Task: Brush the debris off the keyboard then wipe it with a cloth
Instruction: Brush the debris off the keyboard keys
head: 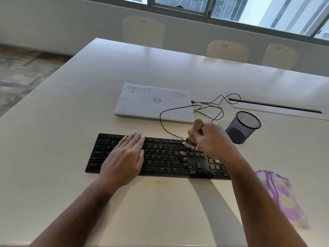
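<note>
My left hand (pixel 124 157) flat on the black keyboard (pixel 160 157), fingers together, my right hand (pixel 211 139) clamped around a wooden-handled brush (pixel 193 134), bristles touching crumb-strewn keys

Both forearms are bare, with no sleeves in sight. The left hand (pixel 124 157) and right hand (pixel 212 139) wear no gloves, rings or watch.

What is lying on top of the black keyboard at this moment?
On the keyboard: the left hand lies flat, debris sits on the right side, and the right hand holds a brush there. Keys beneath both hands are hidden.
</note>
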Motion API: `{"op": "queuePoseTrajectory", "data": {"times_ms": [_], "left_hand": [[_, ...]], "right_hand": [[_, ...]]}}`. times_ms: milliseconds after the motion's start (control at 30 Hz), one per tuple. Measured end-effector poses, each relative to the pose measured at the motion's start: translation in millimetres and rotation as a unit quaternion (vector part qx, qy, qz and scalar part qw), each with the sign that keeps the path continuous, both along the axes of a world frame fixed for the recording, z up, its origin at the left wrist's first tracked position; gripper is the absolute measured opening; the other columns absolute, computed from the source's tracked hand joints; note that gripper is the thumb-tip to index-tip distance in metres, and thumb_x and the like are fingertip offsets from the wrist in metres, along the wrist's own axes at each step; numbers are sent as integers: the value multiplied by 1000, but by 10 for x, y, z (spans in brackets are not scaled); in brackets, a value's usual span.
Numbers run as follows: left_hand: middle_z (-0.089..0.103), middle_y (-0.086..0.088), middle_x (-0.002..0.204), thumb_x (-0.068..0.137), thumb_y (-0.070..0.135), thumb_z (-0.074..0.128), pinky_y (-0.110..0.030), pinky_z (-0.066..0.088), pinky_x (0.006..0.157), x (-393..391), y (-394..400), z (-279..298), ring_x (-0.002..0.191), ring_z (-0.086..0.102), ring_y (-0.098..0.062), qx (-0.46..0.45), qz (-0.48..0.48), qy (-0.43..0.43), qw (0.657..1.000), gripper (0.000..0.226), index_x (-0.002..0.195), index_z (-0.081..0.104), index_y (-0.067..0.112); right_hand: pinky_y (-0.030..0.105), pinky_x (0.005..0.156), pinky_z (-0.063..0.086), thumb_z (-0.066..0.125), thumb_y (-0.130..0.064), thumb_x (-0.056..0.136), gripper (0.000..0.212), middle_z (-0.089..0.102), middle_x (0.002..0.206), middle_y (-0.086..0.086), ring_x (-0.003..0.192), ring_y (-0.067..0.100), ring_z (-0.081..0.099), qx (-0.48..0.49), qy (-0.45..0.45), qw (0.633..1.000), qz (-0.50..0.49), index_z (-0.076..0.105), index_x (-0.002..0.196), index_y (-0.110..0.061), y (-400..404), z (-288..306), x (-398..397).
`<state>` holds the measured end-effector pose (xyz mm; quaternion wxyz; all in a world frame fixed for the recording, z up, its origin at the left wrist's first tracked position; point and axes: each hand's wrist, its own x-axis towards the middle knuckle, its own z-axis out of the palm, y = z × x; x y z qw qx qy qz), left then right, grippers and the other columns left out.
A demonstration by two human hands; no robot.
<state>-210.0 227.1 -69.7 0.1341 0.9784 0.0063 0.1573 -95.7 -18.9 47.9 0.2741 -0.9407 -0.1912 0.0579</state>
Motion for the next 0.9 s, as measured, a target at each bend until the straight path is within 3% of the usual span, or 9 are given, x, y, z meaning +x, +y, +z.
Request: {"op": "queuePoseTrajectory", "data": {"times_ms": [167,300,367,433,533,700,900], "left_hand": [[34,-5,162,102,37,24,-34,18,126,3,-4,6,154,21,-11,-1,-2,3,1000,61,156,37,11],[34,-5,162,102,37,24,-34,19,126,0,13,1,154,20,-11,0,-3,3,1000,61,156,36,12],[35,-5,162,102,36,26,-33,17,127,2,5,-5,154,21,-11,1,-2,2,1000,60,156,37,12],[35,-4,162,103,35,27,-32,16,127,1,9,-9,153,22,-11,0,-1,0,1000,59,156,38,12],[34,-4,162,103,34,28,-31,15,127,5,5,-8,153,21,-11,-2,0,-1,1000,58,156,37,12],[34,-4,162,103,35,27,-30,13,127,4,4,-7,154,20,-10,0,-3,-1,1000,59,156,36,13],[35,-5,162,102,35,26,-32,16,127,1,-1,0,153,21,-11,-5,-5,-2,1000,59,156,37,11]], "right_hand": [[21,69,56,69,-27,102,8,76,93,-14,71,7,74,96,35,991,90,73,96,-27,180,85,-43],[24,73,60,67,-27,103,14,75,105,-13,73,10,74,69,50,985,148,71,90,-33,379,-35,-110],[25,69,61,64,-30,104,15,75,103,-10,75,16,75,40,45,989,138,70,90,-30,318,-57,-100],[34,74,64,63,-31,105,16,76,97,-5,77,23,74,9,34,993,115,70,92,-25,190,-40,-59],[41,81,63,64,-30,104,19,75,87,-4,78,20,74,19,31,997,62,69,87,-24,-25,0,3],[37,71,57,66,-30,104,24,72,67,-1,69,19,72,89,-28,994,-56,72,87,-14,-25,-142,-61],[32,56,47,60,-30,102,43,62,57,1,56,19,62,18,-84,991,-105,57,63,-12,-17,-217,-164]]}}
